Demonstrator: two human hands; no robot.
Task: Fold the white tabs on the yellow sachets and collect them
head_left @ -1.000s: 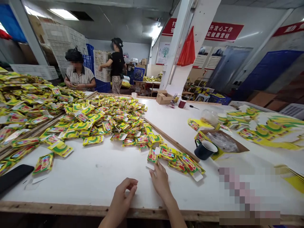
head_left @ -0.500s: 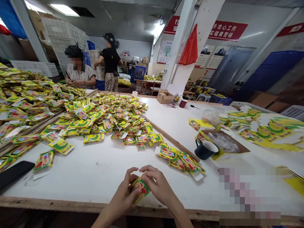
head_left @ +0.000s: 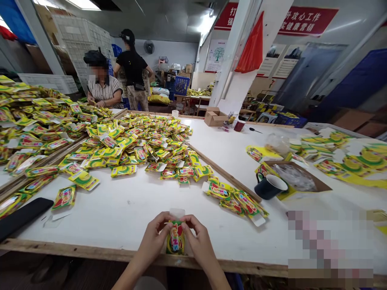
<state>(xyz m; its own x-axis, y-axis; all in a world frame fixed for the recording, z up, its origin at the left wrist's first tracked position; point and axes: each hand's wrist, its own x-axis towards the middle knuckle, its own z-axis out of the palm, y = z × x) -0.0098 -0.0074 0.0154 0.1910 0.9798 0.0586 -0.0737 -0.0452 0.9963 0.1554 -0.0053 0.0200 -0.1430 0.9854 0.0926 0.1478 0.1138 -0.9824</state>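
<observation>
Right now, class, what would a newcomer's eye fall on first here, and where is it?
Heaps of yellow packets lie left and centre on the white table. At the near edge, the left hand and right hand hold one packet with its white flap showing. A red triangle hangs against the white pillar behind.

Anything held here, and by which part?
A small printed packet: the left hand and right hand pinch its far end, one at each side, near the white flap.
</observation>
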